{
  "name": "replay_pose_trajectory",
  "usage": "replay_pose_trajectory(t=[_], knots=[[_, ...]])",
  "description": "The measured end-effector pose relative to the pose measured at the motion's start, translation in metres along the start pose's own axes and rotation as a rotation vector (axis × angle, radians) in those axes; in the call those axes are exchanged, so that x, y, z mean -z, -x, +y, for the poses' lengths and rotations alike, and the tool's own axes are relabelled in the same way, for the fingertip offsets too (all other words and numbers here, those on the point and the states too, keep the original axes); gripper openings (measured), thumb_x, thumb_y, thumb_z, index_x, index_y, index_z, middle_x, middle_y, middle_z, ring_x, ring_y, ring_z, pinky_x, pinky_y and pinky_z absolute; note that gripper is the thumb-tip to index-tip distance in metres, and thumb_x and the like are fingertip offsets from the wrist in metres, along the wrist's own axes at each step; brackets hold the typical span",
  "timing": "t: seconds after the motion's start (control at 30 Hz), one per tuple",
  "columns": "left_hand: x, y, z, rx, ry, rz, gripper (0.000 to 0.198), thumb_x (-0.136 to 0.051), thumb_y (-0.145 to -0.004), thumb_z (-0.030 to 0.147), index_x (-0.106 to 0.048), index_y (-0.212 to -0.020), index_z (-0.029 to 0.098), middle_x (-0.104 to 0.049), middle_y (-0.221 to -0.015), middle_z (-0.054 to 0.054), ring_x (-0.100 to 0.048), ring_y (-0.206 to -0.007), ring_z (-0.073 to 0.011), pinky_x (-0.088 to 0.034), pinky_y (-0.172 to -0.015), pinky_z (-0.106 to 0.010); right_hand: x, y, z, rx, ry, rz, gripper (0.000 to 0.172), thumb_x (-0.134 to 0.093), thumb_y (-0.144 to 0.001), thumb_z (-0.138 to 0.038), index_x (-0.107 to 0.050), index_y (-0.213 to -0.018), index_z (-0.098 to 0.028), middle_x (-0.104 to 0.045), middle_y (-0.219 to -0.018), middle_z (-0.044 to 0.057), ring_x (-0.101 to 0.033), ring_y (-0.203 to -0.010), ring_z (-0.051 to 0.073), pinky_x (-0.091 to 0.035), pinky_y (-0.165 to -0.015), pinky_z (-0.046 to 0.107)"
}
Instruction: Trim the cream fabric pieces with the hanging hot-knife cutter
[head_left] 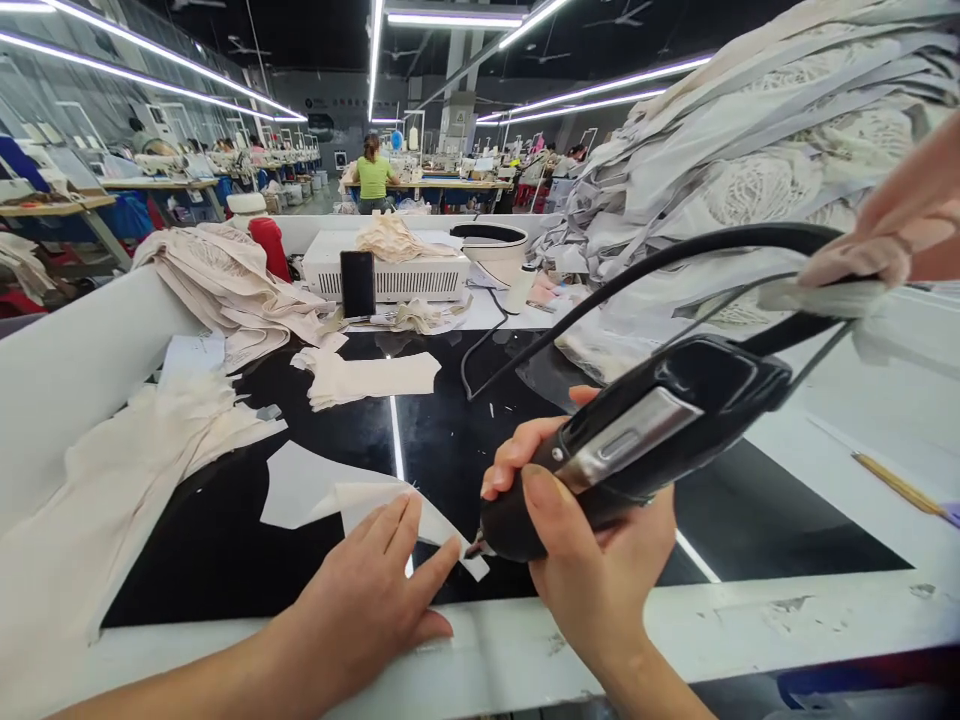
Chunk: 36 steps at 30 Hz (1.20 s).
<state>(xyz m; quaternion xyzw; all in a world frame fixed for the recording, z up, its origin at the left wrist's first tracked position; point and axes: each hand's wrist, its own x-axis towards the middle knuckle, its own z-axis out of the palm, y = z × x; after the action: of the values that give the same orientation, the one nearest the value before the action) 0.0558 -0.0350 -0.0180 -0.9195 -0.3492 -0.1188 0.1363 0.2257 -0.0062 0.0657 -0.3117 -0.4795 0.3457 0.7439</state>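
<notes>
My right hand [592,545] is wrapped round a black handheld cutting tool [645,440] with a silver plate and a thick black cord [675,260]. Its tip touches the corner of a small white fabric piece [337,495] lying on the black glossy table [450,450]. My left hand [375,590] lies flat on that piece with its fingers stretched out, pinning it just left of the tool's tip.
Cream fabric heaps [225,275] lie at the left, a big grey-white stack [750,170] at the right. A white box [390,270] with a phone [358,283] stands at the back. Another person's hand [892,225] shows at the right edge; a pencil [896,485] lies nearby.
</notes>
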Motion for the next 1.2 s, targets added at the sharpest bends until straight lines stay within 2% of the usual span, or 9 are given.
replay_pose_trajectory(t=[0.1, 0.23, 0.47, 0.77, 0.9, 1.2], knots=[[-0.002, -0.001, 0.003, 0.009, 0.022, 0.019, 0.073, -0.07, -0.087, 0.068, -0.056, -0.138, 0.018, -0.065, -0.134, -0.029, -0.067, -0.124, -0.0409, -0.06, -0.096, -0.049, 0.001, -0.011, 0.003, 0.049, 0.0, 0.005, 0.044, -0.079, -0.083, -0.023, -0.06, -0.121, -0.032, -0.069, -0.079, -0.007, -0.064, -0.056, 0.012, -0.058, -0.052, 0.027], [-0.002, -0.003, 0.005, 0.042, 0.076, 0.063, 0.074, -0.075, -0.083, 0.07, -0.059, -0.134, 0.019, -0.066, -0.134, -0.027, -0.067, -0.124, -0.0399, -0.061, -0.096, -0.048, -0.004, -0.022, 0.009, 0.054, -0.007, 0.01, 0.04, -0.08, -0.083, -0.026, -0.062, -0.118, -0.033, -0.068, -0.079, -0.008, -0.063, -0.056, 0.011, -0.058, -0.053, 0.027], [-0.002, -0.006, 0.008, 0.078, 0.154, 0.117, 0.077, -0.081, -0.078, 0.068, -0.059, -0.132, 0.019, -0.066, -0.133, -0.028, -0.067, -0.123, -0.0399, -0.06, -0.097, -0.049, -0.008, -0.021, 0.018, 0.024, 0.007, -0.02, 0.04, -0.08, -0.082, -0.026, -0.061, -0.117, -0.033, -0.068, -0.079, -0.008, -0.063, -0.058, 0.011, -0.058, -0.055, 0.027], [-0.002, -0.007, 0.009, 0.086, 0.178, 0.187, 0.082, -0.089, -0.067, 0.066, -0.061, -0.128, 0.018, -0.068, -0.129, -0.027, -0.069, -0.121, -0.0376, -0.059, -0.099, -0.047, -0.011, -0.024, 0.015, 0.024, 0.01, -0.019, 0.039, -0.077, -0.082, -0.022, -0.06, -0.115, -0.031, -0.067, -0.076, -0.008, -0.062, -0.055, 0.012, -0.058, -0.052, 0.027], [-0.003, -0.007, 0.008, 0.087, 0.199, 0.174, 0.082, -0.089, -0.068, 0.067, -0.062, -0.128, 0.019, -0.067, -0.131, -0.026, -0.068, -0.122, -0.038, -0.059, -0.099, -0.048, -0.015, -0.028, 0.015, 0.022, -0.049, 0.026, 0.043, -0.079, -0.08, -0.024, -0.058, -0.117, -0.031, -0.066, -0.074, -0.008, -0.061, -0.053, 0.012, -0.056, -0.047, 0.026], [0.006, -0.007, 0.006, 0.085, 0.248, 0.066, 0.075, -0.084, -0.075, 0.065, -0.063, -0.132, 0.02, -0.062, -0.138, -0.027, -0.065, -0.126, -0.0396, -0.057, -0.102, -0.049, -0.015, -0.026, 0.021, 0.0, 0.008, -0.029, 0.038, -0.077, -0.082, -0.025, -0.057, -0.114, -0.029, -0.065, -0.077, -0.007, -0.062, -0.056, 0.012, -0.058, -0.052, 0.029]])
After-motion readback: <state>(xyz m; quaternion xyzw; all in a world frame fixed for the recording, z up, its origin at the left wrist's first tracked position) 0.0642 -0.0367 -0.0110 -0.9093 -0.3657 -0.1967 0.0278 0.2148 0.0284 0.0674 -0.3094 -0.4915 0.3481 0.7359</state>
